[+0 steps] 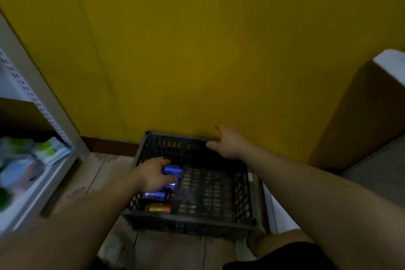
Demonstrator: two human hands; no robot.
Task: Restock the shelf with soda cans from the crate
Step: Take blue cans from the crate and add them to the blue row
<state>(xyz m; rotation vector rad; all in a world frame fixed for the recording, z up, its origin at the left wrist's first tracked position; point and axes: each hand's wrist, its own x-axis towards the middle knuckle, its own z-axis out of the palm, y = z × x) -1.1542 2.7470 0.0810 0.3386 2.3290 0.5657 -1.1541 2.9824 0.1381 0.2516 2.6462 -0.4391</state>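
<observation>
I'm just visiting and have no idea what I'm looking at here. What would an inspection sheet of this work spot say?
Surface: wooden floor; the crate stands on it by the wall.
Job's things: dark crate; along its left side lie a blue can, at least a second blue can and, nearest the person, an orange can; shelf at left.
Clutter: packets on the shelf; cardboard box at right.
Grips: left hand grips the blue can; right hand, fingers relaxed, at the crate's far rim, contact unclear.
Cables: nothing seen.
Surroundings: yellow wall; picture dim and blurred.
</observation>
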